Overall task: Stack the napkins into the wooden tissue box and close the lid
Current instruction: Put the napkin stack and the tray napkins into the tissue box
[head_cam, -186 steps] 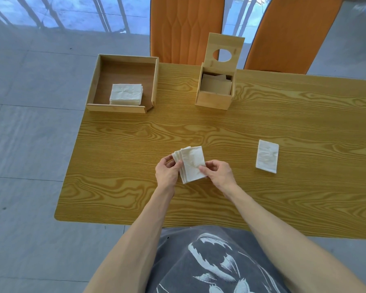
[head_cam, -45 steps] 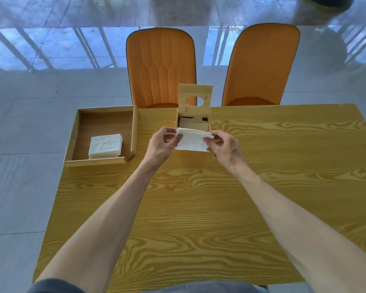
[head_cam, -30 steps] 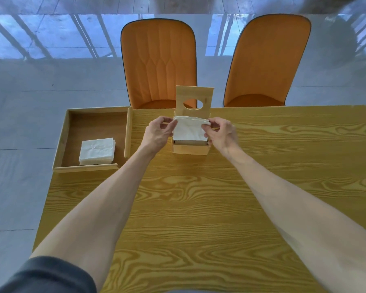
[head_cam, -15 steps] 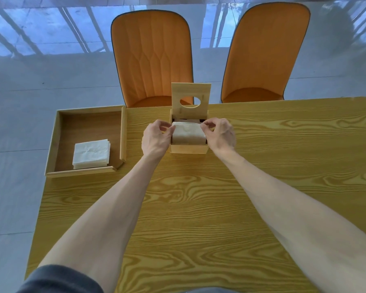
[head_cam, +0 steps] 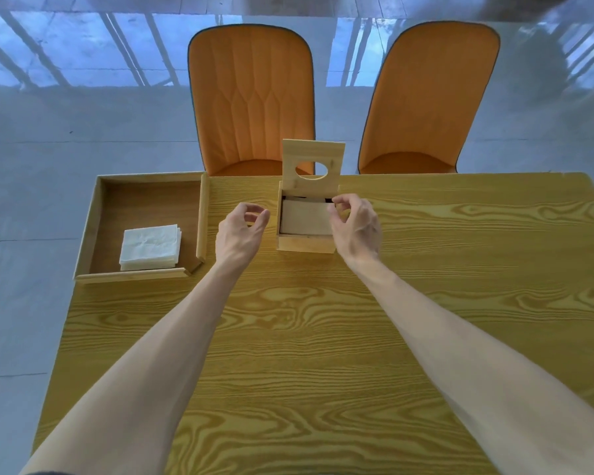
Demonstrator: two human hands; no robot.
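- Napkins (head_cam: pixel 305 217) lie flat inside the box (head_cam: pixel 306 242), a pale stack filling most of its opening, with a dark gap showing at the far edge.
- Your left hand (head_cam: pixel 241 231) hovers just left of the box, fingers curled and loosely parted, pinching nothing.
- Your right hand (head_cam: pixel 355 224) sits at the box's right wall, thumb and fingers apart over the stack's corner, also empty; whether a fingertip touches the napkins, you cannot tell.
- The step in hand looks like letting go of a load just seated in the box.
- The lid (head_cam: pixel 312 166) stands upright at the back, its oval hole facing you, so closing is not yet done.
- The tray (head_cam: pixel 93 231) on the left holds another stack (head_cam: pixel 150 246) against its near wall.
- Next, you likely fetch that stack: reach left, grip it by both sides, keep it square, then lower it onto the load in the box.
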